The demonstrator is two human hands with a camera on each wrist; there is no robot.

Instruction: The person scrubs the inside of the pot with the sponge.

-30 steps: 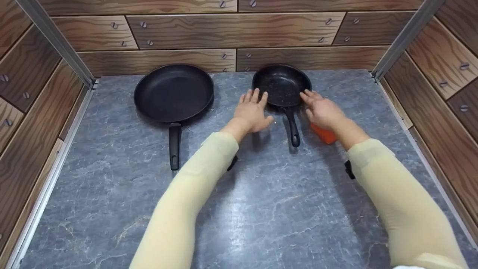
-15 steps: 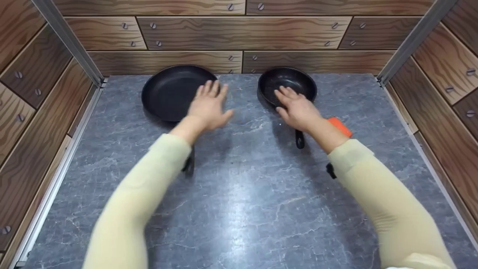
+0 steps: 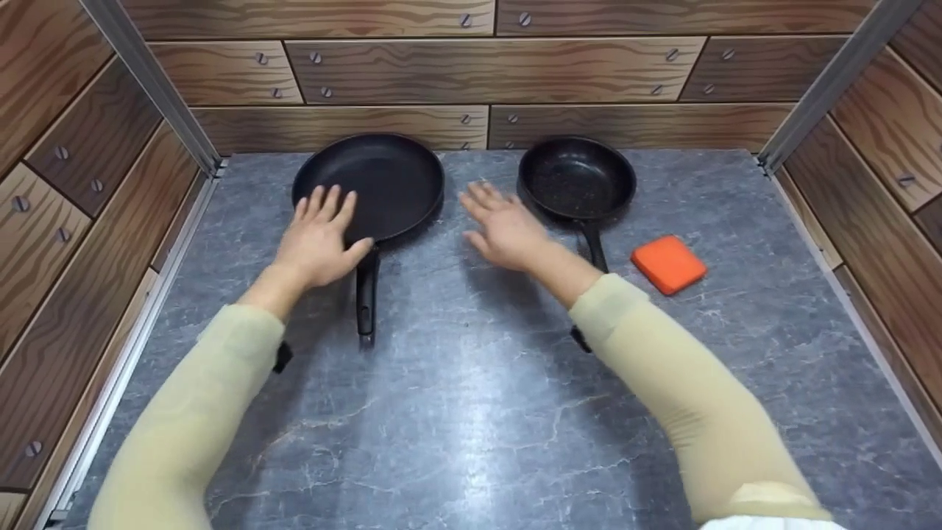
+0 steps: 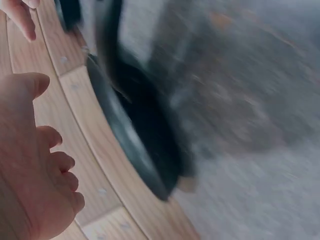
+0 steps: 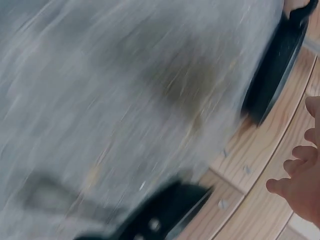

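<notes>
My left hand [image 3: 318,243], fingers spread, hovers over the near left edge of a large black frying pan [image 3: 390,184]. That pan's handle [image 3: 366,294] points toward me. Between the two pans my right hand [image 3: 504,227] hangs above the tabletop, fingers extended and holding nothing. A smaller black frying pan [image 3: 578,177] stands to its right, its handle partly behind my right forearm. The left wrist view shows the blurred large pan [image 4: 145,135] beyond my left hand [image 4: 40,165]. Both pans appear in the right wrist view, the large one [image 5: 275,70] near my right hand [image 5: 302,170].
An orange-red square block or sponge [image 3: 668,264] lies right of the small pan's handle. The grey marbled tabletop [image 3: 471,412] is bounded by wood-patterned walls [image 3: 486,70] at the back and sides, with metal posts at the corners.
Both hands have swept leftward, the left from beside the small pan to the large pan, the right from the small pan's right side to between the pans. The orange-red block is now uncovered.
</notes>
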